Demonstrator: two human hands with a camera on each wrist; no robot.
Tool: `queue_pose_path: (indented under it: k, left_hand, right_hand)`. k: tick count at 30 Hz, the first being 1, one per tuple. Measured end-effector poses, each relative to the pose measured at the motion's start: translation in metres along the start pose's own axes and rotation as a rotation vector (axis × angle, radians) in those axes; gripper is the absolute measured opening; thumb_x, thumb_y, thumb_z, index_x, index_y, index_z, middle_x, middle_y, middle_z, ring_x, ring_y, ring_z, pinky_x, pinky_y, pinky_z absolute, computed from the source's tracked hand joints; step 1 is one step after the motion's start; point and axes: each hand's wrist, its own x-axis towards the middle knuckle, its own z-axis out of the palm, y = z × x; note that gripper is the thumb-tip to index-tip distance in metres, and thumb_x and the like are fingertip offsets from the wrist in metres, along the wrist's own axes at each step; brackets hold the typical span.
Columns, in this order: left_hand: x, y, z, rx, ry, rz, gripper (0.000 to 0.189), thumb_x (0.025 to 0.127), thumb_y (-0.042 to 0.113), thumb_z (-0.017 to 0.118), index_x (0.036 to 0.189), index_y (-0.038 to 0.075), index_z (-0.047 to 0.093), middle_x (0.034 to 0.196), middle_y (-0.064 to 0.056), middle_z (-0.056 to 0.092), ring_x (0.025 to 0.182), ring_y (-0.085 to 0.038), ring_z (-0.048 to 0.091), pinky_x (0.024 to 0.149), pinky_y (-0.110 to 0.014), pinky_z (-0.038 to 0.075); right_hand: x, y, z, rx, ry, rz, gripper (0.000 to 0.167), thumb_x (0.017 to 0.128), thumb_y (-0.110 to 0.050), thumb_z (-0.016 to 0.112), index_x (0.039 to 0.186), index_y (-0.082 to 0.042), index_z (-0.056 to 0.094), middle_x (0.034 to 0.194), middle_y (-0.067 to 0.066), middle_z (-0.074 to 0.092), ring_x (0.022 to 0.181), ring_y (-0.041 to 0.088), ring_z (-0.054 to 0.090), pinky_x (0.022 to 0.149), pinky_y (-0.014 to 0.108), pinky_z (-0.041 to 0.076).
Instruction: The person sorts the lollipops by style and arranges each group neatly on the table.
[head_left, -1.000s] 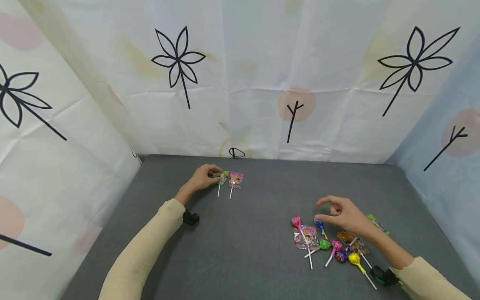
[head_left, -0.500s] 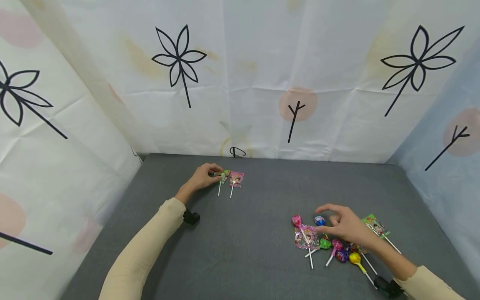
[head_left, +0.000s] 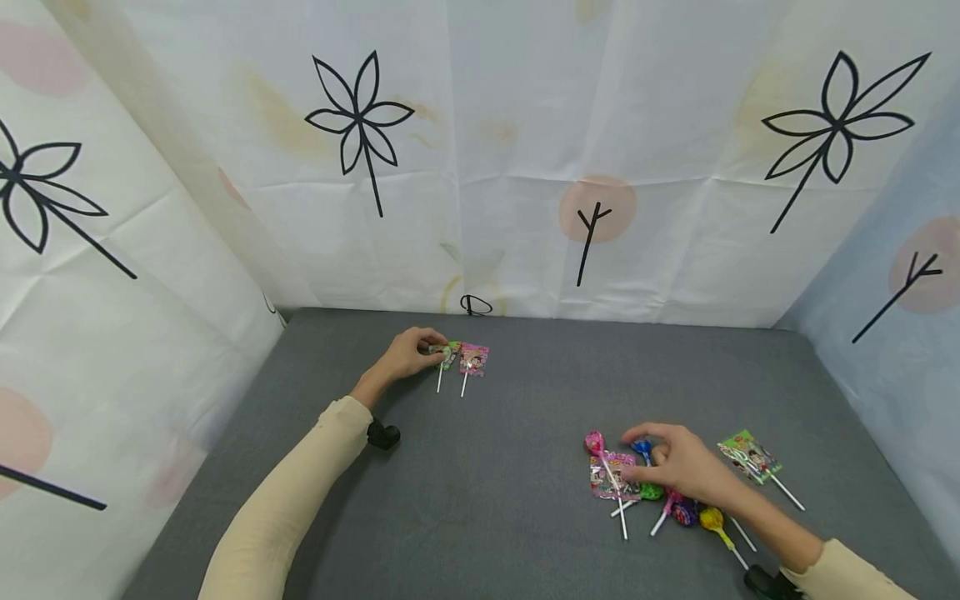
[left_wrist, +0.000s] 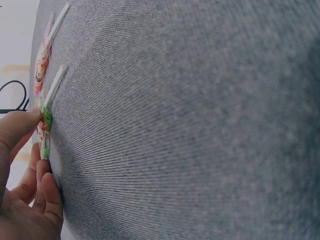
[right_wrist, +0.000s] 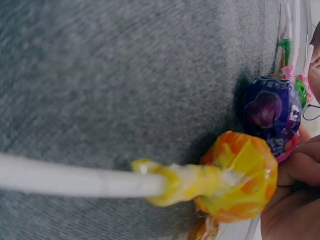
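At the back left my left hand (head_left: 407,354) pinches a green-wrapped flat lollipop (left_wrist: 46,118) by its wrapper, its white stick pointing toward me. Right beside it lies a pink-wrapped flat lollipop (head_left: 474,358). My right hand (head_left: 690,467) is low over a loose group of lollipops, thumb and index finger spread apart with nothing pinched. Its index fingertip is near a blue lollipop (head_left: 641,447). The thumb overlaps a pink flat packet (head_left: 603,482), across which a pink round lollipop (head_left: 595,442) lies. Beneath the hand are green (head_left: 651,491), purple (right_wrist: 272,110) and yellow (right_wrist: 240,177) lollipops.
A green flat packet lollipop (head_left: 750,457) lies right of the right hand. Grey cloth covers the table (head_left: 517,433). Patterned white curtains (head_left: 510,250) enclose its back and sides. A black wrist device (head_left: 383,435) sits at the left cuff.
My right hand has moved down toward me and slightly left over the lollipops, uncovering the green packet on the right. My left hand has stayed at the green lollipop.
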Motion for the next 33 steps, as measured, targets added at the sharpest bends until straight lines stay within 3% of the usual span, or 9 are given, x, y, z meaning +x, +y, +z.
queue_pose_path:
  k: [7, 13, 24, 33]
  left_hand:
    - [0.0, 0.0, 0.001, -0.006, -0.001, -0.008, 0.027, 0.097, 0.013, 0.073, 0.122, 0.004, 0.071, 0.122, -0.017, 0.064, 0.117, -0.039, 0.059, 0.098, -0.054, 0.046]
    - [0.002, 0.0, 0.001, -0.008, -0.008, -0.023, 0.027, 0.097, 0.013, 0.073, 0.122, 0.005, 0.071, 0.123, -0.016, 0.064, 0.118, -0.038, 0.058, 0.099, -0.053, 0.045]
    - [0.001, -0.001, 0.0, 0.001, -0.005, -0.017, 0.027, 0.097, 0.013, 0.073, 0.122, 0.004, 0.07, 0.122, -0.017, 0.064, 0.117, -0.039, 0.059, 0.099, -0.054, 0.046]
    - [0.001, -0.001, 0.0, -0.006, -0.009, -0.021, 0.028, 0.097, 0.014, 0.073, 0.123, 0.005, 0.07, 0.123, -0.016, 0.064, 0.117, -0.038, 0.059, 0.099, -0.053, 0.045]
  right_hand:
    - [0.004, -0.006, 0.004, -0.093, -0.015, 0.072, 0.049, 0.081, -0.037, 0.087, 0.114, -0.005, 0.07, 0.054, -0.009, 0.034, 0.047, 0.005, 0.027, 0.044, 0.023, 0.03]
    - [0.006, -0.005, 0.007, -0.106, -0.017, 0.109, 0.043, 0.079, -0.034, 0.089, 0.109, -0.009, 0.07, 0.056, -0.008, 0.038, 0.046, 0.006, 0.033, 0.044, 0.024, 0.033]
    - [0.011, -0.005, 0.007, -0.019, -0.047, 0.05, 0.039, 0.079, -0.022, 0.09, 0.103, -0.005, 0.066, 0.055, -0.007, 0.034, 0.046, 0.005, 0.027, 0.046, 0.025, 0.035]
    - [0.011, -0.001, 0.005, 0.089, -0.063, 0.002, 0.026, 0.086, -0.013, 0.084, 0.101, -0.001, 0.066, 0.056, -0.008, 0.033, 0.046, 0.004, 0.025, 0.048, 0.026, 0.04]
